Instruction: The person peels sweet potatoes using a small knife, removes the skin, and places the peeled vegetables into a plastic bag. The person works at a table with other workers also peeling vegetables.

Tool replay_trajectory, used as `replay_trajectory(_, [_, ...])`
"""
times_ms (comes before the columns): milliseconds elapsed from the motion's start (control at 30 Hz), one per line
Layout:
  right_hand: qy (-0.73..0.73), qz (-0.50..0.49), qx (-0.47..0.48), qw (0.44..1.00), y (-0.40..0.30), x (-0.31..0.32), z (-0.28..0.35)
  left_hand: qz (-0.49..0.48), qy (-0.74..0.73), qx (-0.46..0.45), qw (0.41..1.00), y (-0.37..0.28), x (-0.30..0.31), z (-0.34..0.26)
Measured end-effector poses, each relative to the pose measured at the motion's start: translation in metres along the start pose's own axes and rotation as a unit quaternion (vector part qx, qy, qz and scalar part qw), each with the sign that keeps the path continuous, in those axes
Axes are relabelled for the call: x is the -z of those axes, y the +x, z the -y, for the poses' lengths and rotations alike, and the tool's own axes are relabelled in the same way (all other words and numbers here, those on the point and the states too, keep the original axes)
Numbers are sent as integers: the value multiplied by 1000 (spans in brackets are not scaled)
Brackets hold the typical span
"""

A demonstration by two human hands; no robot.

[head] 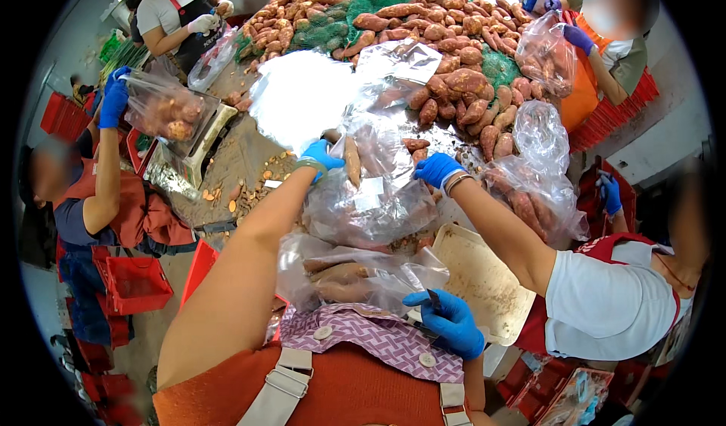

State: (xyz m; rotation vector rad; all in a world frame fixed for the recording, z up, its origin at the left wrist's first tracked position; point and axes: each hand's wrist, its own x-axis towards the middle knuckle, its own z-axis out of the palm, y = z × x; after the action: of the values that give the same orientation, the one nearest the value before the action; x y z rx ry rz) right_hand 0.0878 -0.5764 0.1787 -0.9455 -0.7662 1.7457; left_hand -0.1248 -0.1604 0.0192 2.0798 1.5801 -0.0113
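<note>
My left hand (321, 158), in a blue glove, reaches over the plastic bags. A brown sweet potato (353, 161) lies on the clear bag beside its fingers. A darker brown piece (331, 135) is at the fingertips, but whether they grip it is unclear. Close to my chest, my gloved right hand (451, 324) is closed around a small dark tool (434, 300), mostly hidden by the fingers. Just in front of me lies a clear bag (363, 273) with several sweet potatoes inside. Beyond it is another clear plastic bag (368, 216) with a white label.
A co-worker's blue-gloved hand (437, 170) reaches in from the right. A dirty cream tray (482, 284) lies at my right. Sweet potatoes (465, 80) are heaped at the back. At left, a co-worker holds a filled bag (170, 108) over a scale (210, 137).
</note>
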Motion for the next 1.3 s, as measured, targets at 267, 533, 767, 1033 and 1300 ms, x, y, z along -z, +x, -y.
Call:
replay_trajectory(267, [-8, -51, -22, 998, 16, 2, 6, -221, -131, -112, 960, -12, 86, -21])
replay_trajectory(533, [1, -23, -13, 1000, 25, -9, 0, -277, -190, 211, 918, 66, 64, 52])
replay_trajectory(767, [-3, -39, -30, 999, 27, -10, -8, -70, 132, 59, 987, 91, 53, 117])
replay_trajectory(1033, [25, -51, -44, 997, 32, -13, -11, -231, -511, -74, 825, 105, 236, 29])
replay_trajectory(1300, [25, -81, -28, 996, 29, -19, -13, -248, -506, 16, 826, 148, 333, -51])
